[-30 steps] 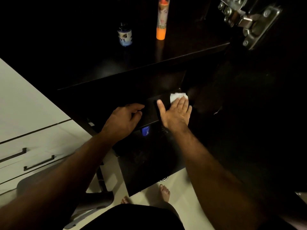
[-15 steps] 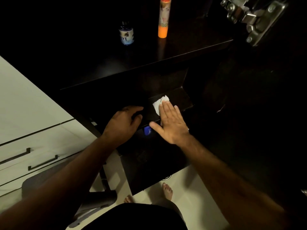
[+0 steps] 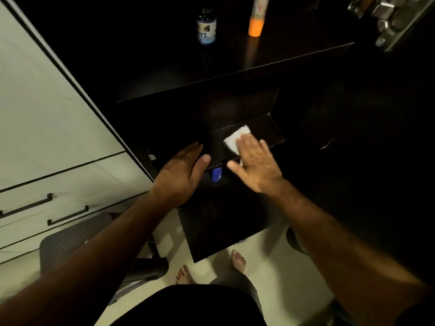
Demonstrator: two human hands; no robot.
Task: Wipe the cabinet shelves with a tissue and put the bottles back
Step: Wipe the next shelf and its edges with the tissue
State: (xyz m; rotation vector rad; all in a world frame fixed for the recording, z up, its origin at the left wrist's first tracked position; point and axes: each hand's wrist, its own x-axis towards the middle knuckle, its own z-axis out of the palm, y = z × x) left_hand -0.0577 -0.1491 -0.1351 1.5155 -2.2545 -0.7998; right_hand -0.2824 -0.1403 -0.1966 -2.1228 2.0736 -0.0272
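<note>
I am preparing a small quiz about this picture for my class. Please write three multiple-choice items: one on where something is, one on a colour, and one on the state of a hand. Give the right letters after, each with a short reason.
1. Where is the white tissue?
A. on the floor by the feet
B. on the middle shelf, under the fingers of the right hand
C. on the upper shelf beside the bottles

2. What colour is the lower end of the tall bottle on the upper shelf?
A. orange
B. green
C. black

3. How is the left hand?
A. gripping a bottle
B. pinching the tissue
C. open, fingers straight, at the edge of the dark shelf

Answers:
1 B, the flat right hand presses the tissue onto that shelf.
2 A, its base shows bright orange.
3 C, its fingers lie extended and hold nothing.
</note>
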